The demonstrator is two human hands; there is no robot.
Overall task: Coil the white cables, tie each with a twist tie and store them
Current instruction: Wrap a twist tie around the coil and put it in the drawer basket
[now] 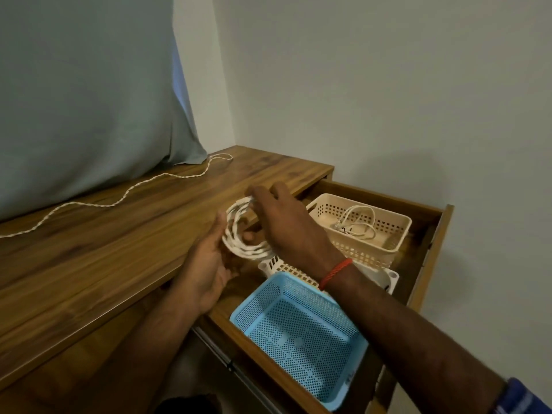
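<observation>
A coiled white cable (pixel 239 240) hangs between my hands above the open drawer's left edge. My left hand (pixel 206 264) holds the coil from the left, palm turned up, fingers inside the loop. My right hand (pixel 280 222) reaches over the coil and pinches its top, where a white band or tie shows. A second white cable (pixel 125 195) lies loose and wavy along the wooden desktop (pixel 89 264). A third cable (pixel 358 222) lies coiled in the beige basket (pixel 397 234).
The open drawer (pixel 433 234) holds the beige basket at the back, a white basket (pixel 391 279) in the middle and an empty blue basket (pixel 298 333) in front. A grey-blue cloth (pixel 89 100) hangs behind the desk. A wall stands on the right.
</observation>
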